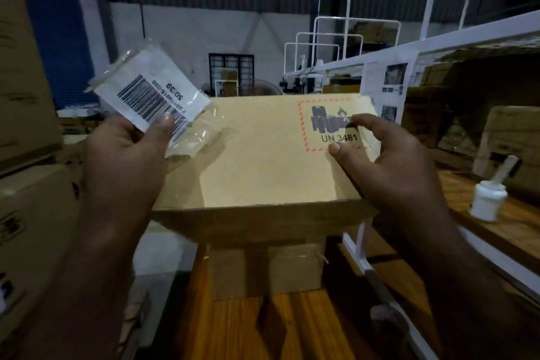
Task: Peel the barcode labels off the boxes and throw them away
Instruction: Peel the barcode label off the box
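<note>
Two bare hands frame a tan cardboard box [263,155] at the centre of the view. The left hand [128,149], at about nine o'clock from the box, pinches a white barcode label [152,93] between thumb and fingers [166,123] — the label is lifted clear of the cardboard, tilted, with crinkled clear tape [201,131] trailing from its lower edge toward the box top. The right hand [388,161] sits at three o'clock, its fingers spread and curved, thumb tip and forefinger tip resting on the box's top face at a red-dashed hazard mark [330,126] (it reads "UN 3481"). The box stands on a smaller carton [266,269], which rests on a wooden worktop [239,330]. At four o'clock, well apart from the box, a white bottle [486,199] stands on a wooden shelf [479,193] of a white metal rack [409,52]. Stacked cartons [26,155] fill the nine o'clock edge — dim and partly blurred.
</note>
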`<state>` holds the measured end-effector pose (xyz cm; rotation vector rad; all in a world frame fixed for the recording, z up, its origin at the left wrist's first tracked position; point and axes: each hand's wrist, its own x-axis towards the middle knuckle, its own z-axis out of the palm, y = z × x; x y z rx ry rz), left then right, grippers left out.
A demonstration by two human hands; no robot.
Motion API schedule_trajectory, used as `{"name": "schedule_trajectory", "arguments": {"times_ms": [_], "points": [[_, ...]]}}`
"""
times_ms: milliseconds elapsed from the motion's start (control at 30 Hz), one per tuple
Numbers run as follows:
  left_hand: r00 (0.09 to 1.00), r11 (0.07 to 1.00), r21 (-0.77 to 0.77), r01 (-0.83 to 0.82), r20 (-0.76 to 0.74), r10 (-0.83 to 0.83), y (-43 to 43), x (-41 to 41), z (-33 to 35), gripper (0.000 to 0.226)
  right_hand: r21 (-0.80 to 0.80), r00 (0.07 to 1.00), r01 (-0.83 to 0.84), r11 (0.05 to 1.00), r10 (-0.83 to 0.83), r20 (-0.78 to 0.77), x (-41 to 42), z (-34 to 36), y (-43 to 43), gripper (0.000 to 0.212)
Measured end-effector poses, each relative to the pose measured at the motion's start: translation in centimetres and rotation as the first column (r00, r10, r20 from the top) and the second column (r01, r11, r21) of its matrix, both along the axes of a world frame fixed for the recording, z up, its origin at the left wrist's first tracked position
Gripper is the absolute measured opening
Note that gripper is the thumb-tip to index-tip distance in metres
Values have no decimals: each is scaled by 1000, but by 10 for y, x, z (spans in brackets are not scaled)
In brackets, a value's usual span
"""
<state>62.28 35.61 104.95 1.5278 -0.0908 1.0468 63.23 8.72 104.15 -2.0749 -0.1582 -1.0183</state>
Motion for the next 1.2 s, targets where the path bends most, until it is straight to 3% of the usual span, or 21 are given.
{"name": "schedule_trajectory", "arguments": {"times_ms": [67,133,233,333,400,633,733,833,900,967,1033,1100,1200], "points": [[993,998,-20,-52,107,54,-2,13,-6,11,41,995,-35,999,30,97,16,-9,-3,60],[994,999,-21,-26,103,28,-2,33,-20,12,35,996,-2,999,-1,86,40,-24,-5,64],[990,993,-17,117,-72,-118,3,64,-56,6,9,994,64,998,-63,-85,77,-70,-9,61],[958,987,109,117,-276,-83,10,80,-104,6,-32,955,73,997,-79,-285,96,-129,-12,49],[943,987,106,118,-322,-79,10,83,-127,8,-58,947,78,995,-92,-307,98,-153,-12,52],[955,988,60,139,-274,-118,6,93,-134,6,-74,944,112,991,-129,-305,105,-159,2,73],[925,979,31,199,-335,-177,7,104,-129,9,-122,910,120,985,-158,-384,107,-152,5,77],[885,964,-15,266,-392,-251,6,109,-126,13,-299,849,188,935,-308,-430,102,-148,11,70],[898,973,12,231,-386,-209,7,105,-130,10,-331,843,198,923,-332,-422,94,-147,18,53],[919,985,50,162,-372,-132,6,93,-136,9,-189,854,119,975,-198,-481,83,-144,27,35],[919,985,43,167,-370,-140,4,79,-142,8,89,865,-49,995,86,-495,76,-142,38,28],[884,963,6,268,-399,-244,2,64,-147,6,269,847,-242,932,338,-410,70,-139,52,28],[829,923,-8,385,-436,-350,2,48,-154,11,475,732,-428,769,603,-316,63,-133,75,37]]}}
